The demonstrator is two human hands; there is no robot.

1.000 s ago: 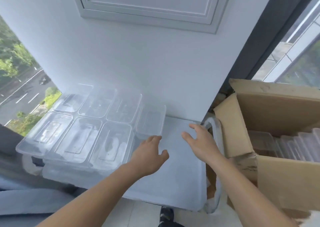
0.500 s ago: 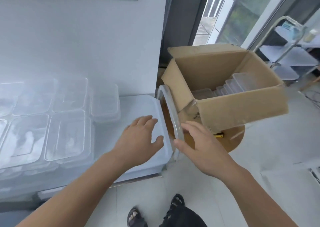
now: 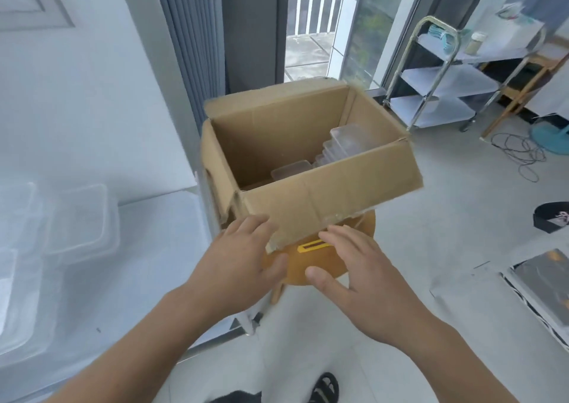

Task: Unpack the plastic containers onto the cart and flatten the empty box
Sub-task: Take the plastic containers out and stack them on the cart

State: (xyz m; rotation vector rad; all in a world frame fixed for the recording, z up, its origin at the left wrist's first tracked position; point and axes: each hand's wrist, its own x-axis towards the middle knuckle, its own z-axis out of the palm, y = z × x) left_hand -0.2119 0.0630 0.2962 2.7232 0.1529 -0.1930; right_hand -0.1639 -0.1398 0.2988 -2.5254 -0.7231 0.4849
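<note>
You will find no legible text here: the cardboard box [image 3: 323, 199] shows plain faces toward you, and the pale marking on the black object [image 3: 552, 219] is too blurred to read

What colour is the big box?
Brown: the cardboard box shows best in the head view.

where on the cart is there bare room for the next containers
The bare strip of cart top between the stacked containers and the cardboard box. The cart's left side is crowded with containers.
</note>
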